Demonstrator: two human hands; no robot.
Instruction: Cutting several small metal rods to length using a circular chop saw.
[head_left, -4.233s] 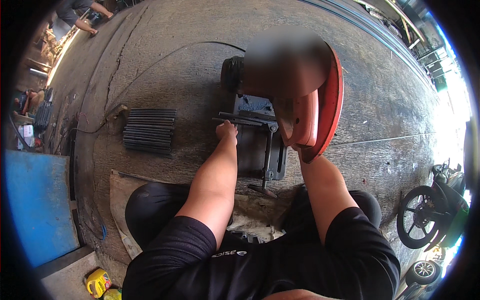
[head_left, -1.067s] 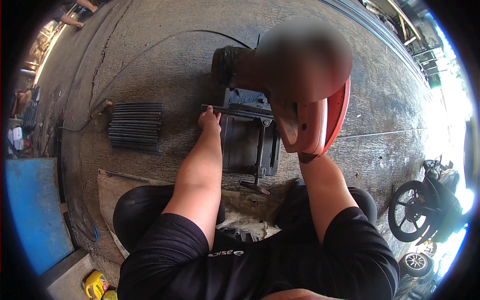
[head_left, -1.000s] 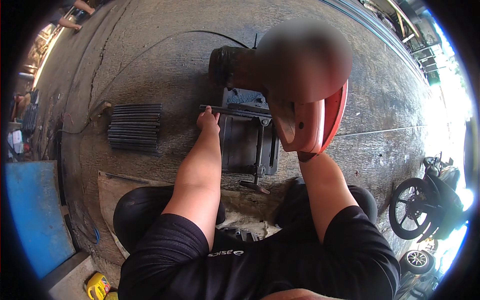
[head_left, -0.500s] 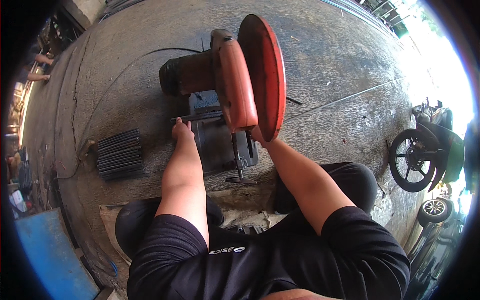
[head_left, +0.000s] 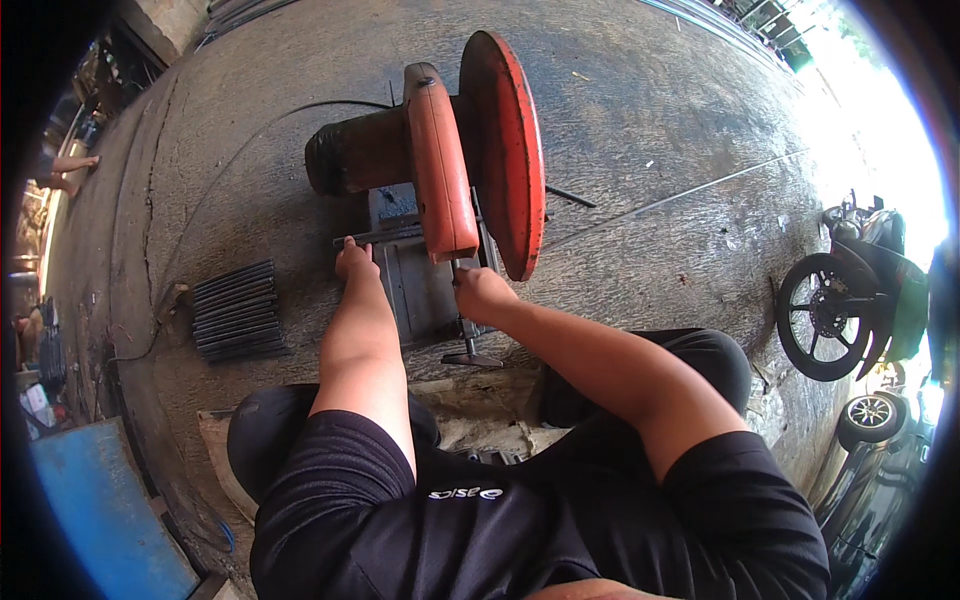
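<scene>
A cut-off saw with a red handle (head_left: pixel 440 165) and a round red blade guard (head_left: pixel 520 150) stands on the floor in front of me. My left hand (head_left: pixel 355 260) is closed around the outer end of a dark metal rod (head_left: pixel 395 235), which lies across the saw's base (head_left: pixel 415 290) and passes behind the handle. Below the handle, my right hand (head_left: pixel 483 295) has its fingers curled at the saw's clamp screw (head_left: pixel 463 330). The screw's crossbar (head_left: pixel 472 360) points toward me. The handle and guard hide the rod's far end.
Left of the saw lies a row of short dark rods (head_left: pixel 237 310). A power cable (head_left: pixel 230 165) curves over the floor. A long thin bar (head_left: pixel 680 200) extends rightward. A motorcycle (head_left: pixel 850 290) and a car (head_left: pixel 870 480) stand at right, a blue panel (head_left: pixel 110 510) at lower left.
My right hand has come out from behind the guard, moving left and toward me to the clamp screw. The saw appears slightly further left; my left hand stays at the rod.
</scene>
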